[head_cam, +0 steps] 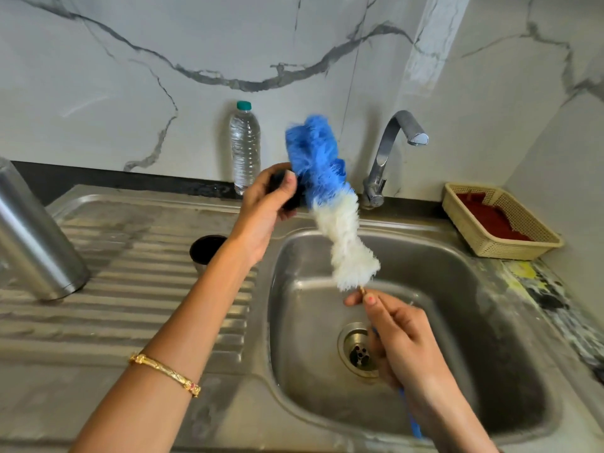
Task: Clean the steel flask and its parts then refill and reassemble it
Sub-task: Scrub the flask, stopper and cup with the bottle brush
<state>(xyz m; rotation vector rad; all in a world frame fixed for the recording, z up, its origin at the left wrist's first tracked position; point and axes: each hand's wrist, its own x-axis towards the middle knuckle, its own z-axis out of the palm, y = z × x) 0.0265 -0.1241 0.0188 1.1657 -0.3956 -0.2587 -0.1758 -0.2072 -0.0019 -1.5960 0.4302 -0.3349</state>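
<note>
Blue-white bottle brush [330, 204] pinched by right hand [402, 338] over sink [490, 322]; left hand [264, 207] grips black flask part [289, 191] beside bristles.

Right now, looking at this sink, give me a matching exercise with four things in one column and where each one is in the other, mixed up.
Things:
1. steel flask
2. water bottle
3. basket
4. bottle brush

Places:
A. held above the sink basin
B. right of the tap, on the counter
C. standing on the draining board, far left
D. against the wall, left of the tap

Pairs: 1-C, 2-D, 3-B, 4-A
</note>
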